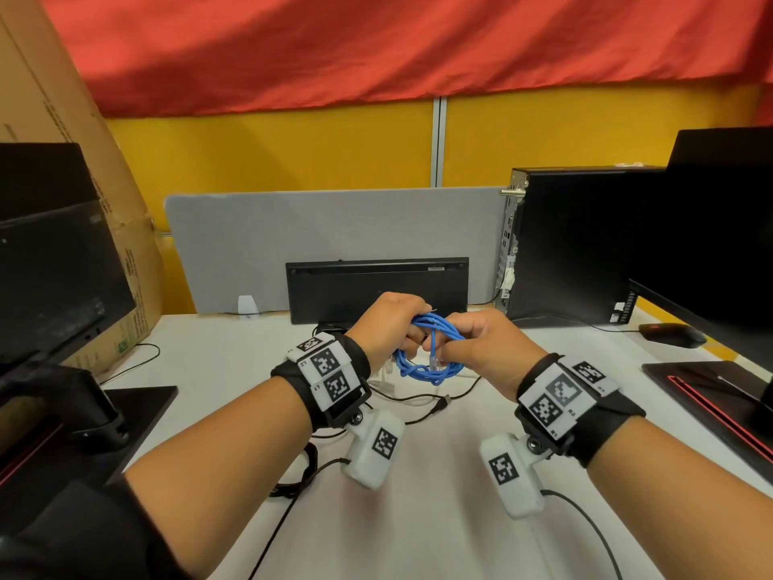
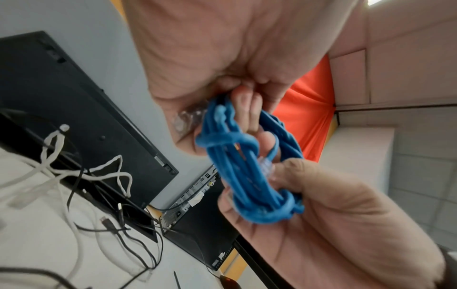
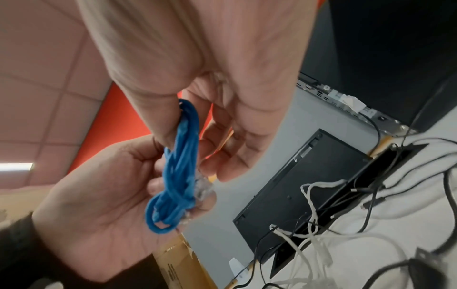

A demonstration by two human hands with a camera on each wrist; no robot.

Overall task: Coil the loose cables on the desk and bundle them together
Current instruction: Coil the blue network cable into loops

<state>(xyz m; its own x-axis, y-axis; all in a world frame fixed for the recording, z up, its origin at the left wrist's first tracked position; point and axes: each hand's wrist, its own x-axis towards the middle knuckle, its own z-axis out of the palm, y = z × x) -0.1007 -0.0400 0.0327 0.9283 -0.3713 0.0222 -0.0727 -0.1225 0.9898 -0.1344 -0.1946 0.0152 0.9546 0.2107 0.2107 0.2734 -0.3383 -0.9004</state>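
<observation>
**Technician A:** State the grip

**Technician B:** Both hands are closed on the blue cable, which is held in the air above the desk, in front of the keyboard. The left hand has its fingers curled through the top of the coil. The right hand pinches the coil at its lower side, with the clear plug caught at the thumb

**Technician A:** Condition of the coil?

**Technician B:** Several loops lie together. One strand crosses the bunch near each hand, as the left wrist view shows. Whether the tail end is fully tucked cannot be told

**Technician A:** Handling properties?

**Technician B:** Judged light and flexible, with some spring in the jacket: loops will tend to open if the pinch is relaxed. The jacket looks smooth, so expect slip under a loose hold. The plug latch is thin plastic and probably fragile; do not pull by it

**Technician A:** Recommended hold?

**Technician B:** Grasp across the whole bunch where a strand crosses it, not a single loop. Keep one hand clamped while the other works the free end

**Technician A:** Remaining items?

**Technician B:** The white cable and the thin black cable lie loose and uncoiled on the desk below the hands
</observation>
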